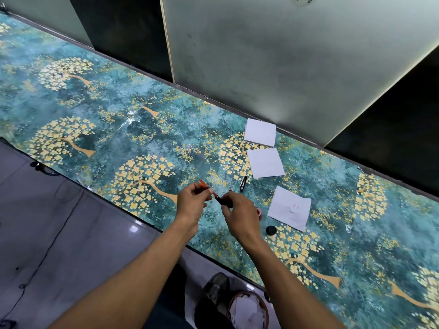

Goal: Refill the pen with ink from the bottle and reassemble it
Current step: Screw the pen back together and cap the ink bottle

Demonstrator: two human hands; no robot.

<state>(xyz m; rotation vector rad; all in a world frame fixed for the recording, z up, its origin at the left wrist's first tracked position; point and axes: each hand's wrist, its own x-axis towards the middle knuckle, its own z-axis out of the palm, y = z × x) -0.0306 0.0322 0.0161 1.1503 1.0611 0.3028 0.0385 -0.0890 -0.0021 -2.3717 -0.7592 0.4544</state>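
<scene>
Pen parts held above the bench (95,110), near its front edge, between both hands. Left hand (192,205) pinching a thin orange piece (206,186) — fingers closed on its middle, one end poking up past the thumb, other end running down toward the right hand. Right hand (240,214) pinching a dark pen section (222,200) at the fingertips; orange piece meets its upper end. Whether joined or only touching — cannot tell.

Just behind the hands, a dark cap (243,183) lying on the bench. Beside the right hand, partly hidden by it, an ink bottle (259,213) with pinkish rim. Black lid (271,231) near it, closer to the front edge. Right of the bottle, a white tissue (288,207) with a faint pink stain. Two more tissues farther back: one (265,162) just beyond the cap, a small stack (260,132) by the wall.

Bench cover teal with golden trees. Below the edge, grey floor tiles (71,233) and a bin (248,309) with crumpled paper.
</scene>
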